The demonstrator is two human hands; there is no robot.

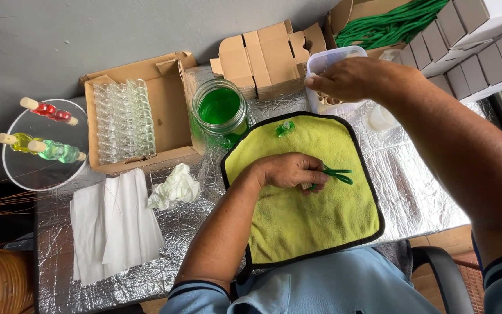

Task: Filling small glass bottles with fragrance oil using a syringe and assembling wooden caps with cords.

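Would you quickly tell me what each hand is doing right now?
Left hand: closed on a green cord.
Right hand: reaching into the plastic container; grip cannot be told.

Left hand point(289, 171) curled — right hand point(350, 78) outstretched

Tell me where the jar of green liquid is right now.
In the head view, the glass jar of green liquid stands left of centre on the foil-covered table, between the cardboard box of small bottles and the yellow cloth.

1. Green looped cord point(338, 174): thin, lying flat on the yellow-green microfibre cloth with black edging point(309, 221), one end pinned under fingers.
2. Clear plastic tub point(329, 61): open-topped, upright past the cloth's far edge, small pale pieces inside, partly hidden.
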